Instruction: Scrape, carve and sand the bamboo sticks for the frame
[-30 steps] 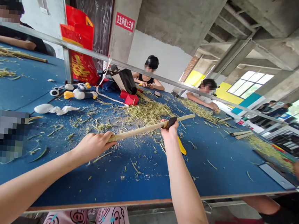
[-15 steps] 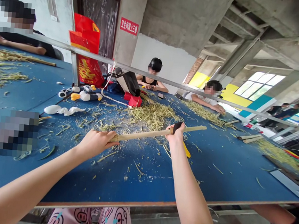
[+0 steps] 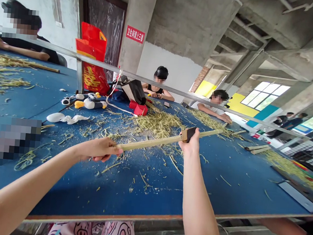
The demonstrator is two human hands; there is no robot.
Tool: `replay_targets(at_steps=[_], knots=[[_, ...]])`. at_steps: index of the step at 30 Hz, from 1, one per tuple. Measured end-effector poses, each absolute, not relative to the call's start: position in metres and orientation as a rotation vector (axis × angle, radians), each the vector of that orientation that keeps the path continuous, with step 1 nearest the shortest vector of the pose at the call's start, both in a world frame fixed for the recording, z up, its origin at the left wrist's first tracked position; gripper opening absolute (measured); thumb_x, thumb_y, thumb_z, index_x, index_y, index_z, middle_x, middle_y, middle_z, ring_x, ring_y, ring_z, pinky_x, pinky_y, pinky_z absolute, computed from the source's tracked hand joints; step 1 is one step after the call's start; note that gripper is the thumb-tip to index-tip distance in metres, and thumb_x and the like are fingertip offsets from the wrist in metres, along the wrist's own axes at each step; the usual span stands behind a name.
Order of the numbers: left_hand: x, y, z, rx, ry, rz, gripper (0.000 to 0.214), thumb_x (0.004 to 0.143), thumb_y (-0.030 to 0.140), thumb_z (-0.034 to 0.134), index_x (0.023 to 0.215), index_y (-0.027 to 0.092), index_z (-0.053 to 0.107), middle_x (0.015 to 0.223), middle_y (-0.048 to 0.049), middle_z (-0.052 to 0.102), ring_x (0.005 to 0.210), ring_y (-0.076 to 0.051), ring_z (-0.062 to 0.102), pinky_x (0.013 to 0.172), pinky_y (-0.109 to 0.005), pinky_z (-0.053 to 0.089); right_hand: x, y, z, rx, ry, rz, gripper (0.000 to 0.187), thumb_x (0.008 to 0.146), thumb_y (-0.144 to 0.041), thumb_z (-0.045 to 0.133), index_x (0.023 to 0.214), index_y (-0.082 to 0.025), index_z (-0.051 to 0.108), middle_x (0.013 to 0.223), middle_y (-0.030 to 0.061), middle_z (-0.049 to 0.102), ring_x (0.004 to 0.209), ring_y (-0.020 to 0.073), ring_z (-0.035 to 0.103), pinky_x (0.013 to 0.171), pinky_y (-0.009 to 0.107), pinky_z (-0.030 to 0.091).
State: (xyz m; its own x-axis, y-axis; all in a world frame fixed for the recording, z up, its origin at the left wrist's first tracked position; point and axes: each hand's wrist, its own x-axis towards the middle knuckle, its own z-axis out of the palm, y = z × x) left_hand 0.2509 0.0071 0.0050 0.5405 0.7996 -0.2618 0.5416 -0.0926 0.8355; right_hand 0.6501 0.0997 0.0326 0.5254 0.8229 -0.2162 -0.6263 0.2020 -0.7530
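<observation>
A long pale bamboo stick (image 3: 154,142) is held level above the blue table (image 3: 221,185). My left hand (image 3: 99,149) grips its near left end, fingers wrapped round it. My right hand (image 3: 189,144) is closed further along the stick, pressing a small dark tool (image 3: 188,134) against it. Beyond the right hand the stick's far end juts toward the right. Green-yellow shavings (image 3: 158,123) lie heaped on the table behind the stick.
Toy ducks (image 3: 88,102), a white object (image 3: 63,117), a black bag (image 3: 133,90), red boxes (image 3: 139,108) and a red bag (image 3: 92,64) sit at the back left. A metal rail (image 3: 159,85) crosses the table. Other people sit at the far side and left. More sticks (image 3: 255,148) lie right.
My right hand with the tool has slid outward along the stick to the right. The stick has lifted to near level. The yellow thing seen below the right hand is no longer visible.
</observation>
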Motion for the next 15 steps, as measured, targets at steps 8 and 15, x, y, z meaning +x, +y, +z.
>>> replay_targets(at_steps=[8, 15], knots=[[0.236, 0.023, -0.004, 2.553, 1.689, 0.522, 0.053, 0.088, 0.069, 0.04, 0.099, 0.025, 0.067, 0.078, -0.0051, 0.072, 0.06, -0.019, 0.063, 0.049, -0.023, 0.033, 0.661, 0.097, 0.023, -0.77, -0.172, 0.978, 0.043, 0.096, -0.057, 0.042, 0.073, -0.022, 0.052, 0.05, -0.0068, 0.057, 0.042, 0.009, 0.057, 0.041, 0.018, 0.049], [0.245, 0.017, -0.012, 2.715, 1.856, 0.596, 0.055, 0.092, 0.067, 0.035, 0.108, 0.025, 0.067, 0.091, -0.0067, 0.075, 0.071, -0.023, 0.068, 0.052, -0.025, 0.033, 0.602, 0.1, 0.012, -0.631, -0.202, 1.073, 0.036, 0.099, -0.049, 0.042, 0.086, -0.019, 0.058, 0.07, -0.0022, 0.067, 0.064, 0.0074, 0.067, 0.064, 0.019, 0.061]])
